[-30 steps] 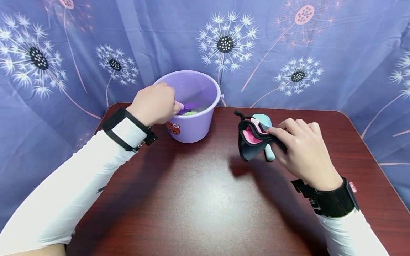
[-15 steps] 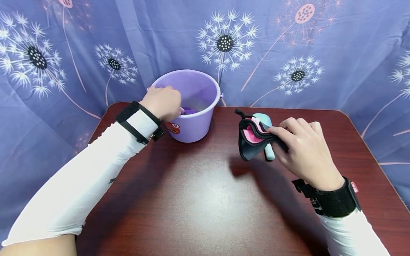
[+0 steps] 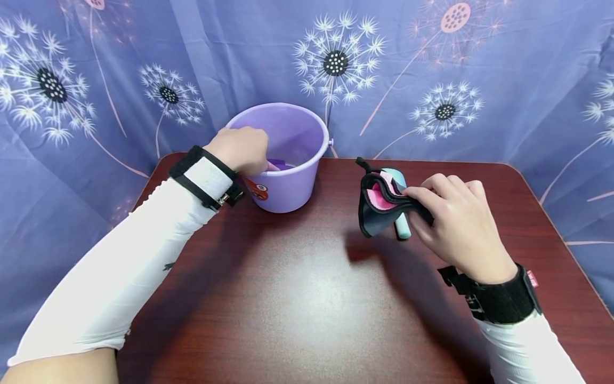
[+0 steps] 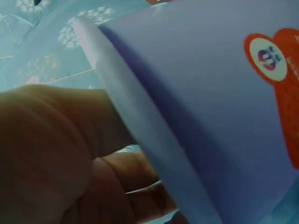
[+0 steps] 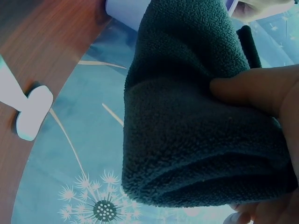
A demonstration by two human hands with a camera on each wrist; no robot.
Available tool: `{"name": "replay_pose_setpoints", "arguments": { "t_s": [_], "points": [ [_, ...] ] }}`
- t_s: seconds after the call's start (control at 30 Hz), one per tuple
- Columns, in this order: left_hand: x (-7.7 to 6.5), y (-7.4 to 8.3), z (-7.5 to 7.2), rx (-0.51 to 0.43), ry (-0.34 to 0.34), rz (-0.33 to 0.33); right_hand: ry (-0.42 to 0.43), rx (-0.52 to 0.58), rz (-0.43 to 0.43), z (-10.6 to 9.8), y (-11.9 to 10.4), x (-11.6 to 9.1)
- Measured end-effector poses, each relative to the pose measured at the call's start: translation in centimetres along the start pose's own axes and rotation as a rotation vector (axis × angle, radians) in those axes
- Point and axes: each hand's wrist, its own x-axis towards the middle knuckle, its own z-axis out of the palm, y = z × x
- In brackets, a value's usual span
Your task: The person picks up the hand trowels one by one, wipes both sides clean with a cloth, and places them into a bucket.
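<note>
My left hand (image 3: 240,151) reaches over the near left rim of a purple bucket (image 3: 288,189), its fingertips hidden inside. A purple thing (image 3: 280,164) shows in the bucket beside them. The left wrist view has the fingers passing behind the bucket's rim (image 4: 140,121); I cannot tell whether they hold anything. My right hand (image 3: 455,226) pinches a folded dark cloth (image 3: 376,218) with pink inner layers and a black hanging loop, raised above the table. Up close in the right wrist view, the cloth (image 5: 196,126) is fuzzy, with the thumb pressed on it.
Behind the cloth, a pale blue thing with a handle (image 3: 402,229) lies on the brown table (image 3: 268,304). A blue curtain (image 3: 268,48) with dandelion prints hangs along the back and sides. An orange-red sticker (image 3: 259,191) marks the bucket's front.
My left hand has moved right and lower into the bucket, and a green thing seen inside it earlier is out of sight. The right hand keeps holding the cloth in nearly the same place.
</note>
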Motion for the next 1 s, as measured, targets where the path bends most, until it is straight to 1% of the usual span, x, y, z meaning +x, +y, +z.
{"name": "replay_pose_setpoints", "arguments": {
  "t_s": [0.07,0.1,0.13,0.23,0.3,0.37,0.43,0.5,0.53,0.6,0.67,0.73,0.83,1.0],
  "points": [
    [-0.3,0.0,0.1,0.002,0.051,0.007,0.0,-0.007,0.014,0.0,0.1,0.0],
    [-0.5,0.0,0.1,0.002,0.087,0.008,-0.002,-0.012,0.022,-0.1,0.1,0.0],
    [-0.7,0.1,0.1,0.0,0.13,0.01,-0.004,-0.016,0.032,-0.1,0.1,0.0],
    [-1.6,0.6,0.3,-0.018,0.292,0.018,-0.015,-0.029,0.064,-0.1,0.4,-0.1],
    [-2.4,1.3,0.5,-0.051,0.391,0.029,-0.022,-0.034,0.089,0.0,0.6,-0.2],
    [-3.1,2.2,0.9,-0.091,0.482,0.054,-0.029,-0.036,0.113,0.1,0.9,-0.3],
    [-3.7,3.2,1.4,-0.137,0.547,0.083,-0.034,-0.034,0.142,0.2,1.2,-0.4],
    [-4.3,4.4,2.1,-0.176,0.591,0.118,-0.035,-0.031,0.178,0.3,1.4,-0.4],
    [-4.4,5.0,2.5,-0.192,0.603,0.137,-0.033,-0.032,0.198,0.3,1.5,-0.5],
    [-4.7,6.2,3.4,-0.228,0.599,0.166,-0.026,-0.034,0.243,0.3,1.7,-0.6],
    [-4.7,7.4,4.3,-0.262,0.577,0.195,-0.013,-0.04,0.282,0.3,1.8,-0.7],
    [-4.4,8.4,5.3,-0.298,0.539,0.216,0.007,-0.049,0.315,0.3,1.9,-0.8],
    [-3.6,9.9,6.8,-0.343,0.474,0.229,0.044,-0.066,0.358,0.2,2.0,-0.8],
    [-1.3,12.1,9.3,-0.393,0.371,0.221,0.09,-0.085,0.415,0.0,2.1,-0.7]
  ]
}}
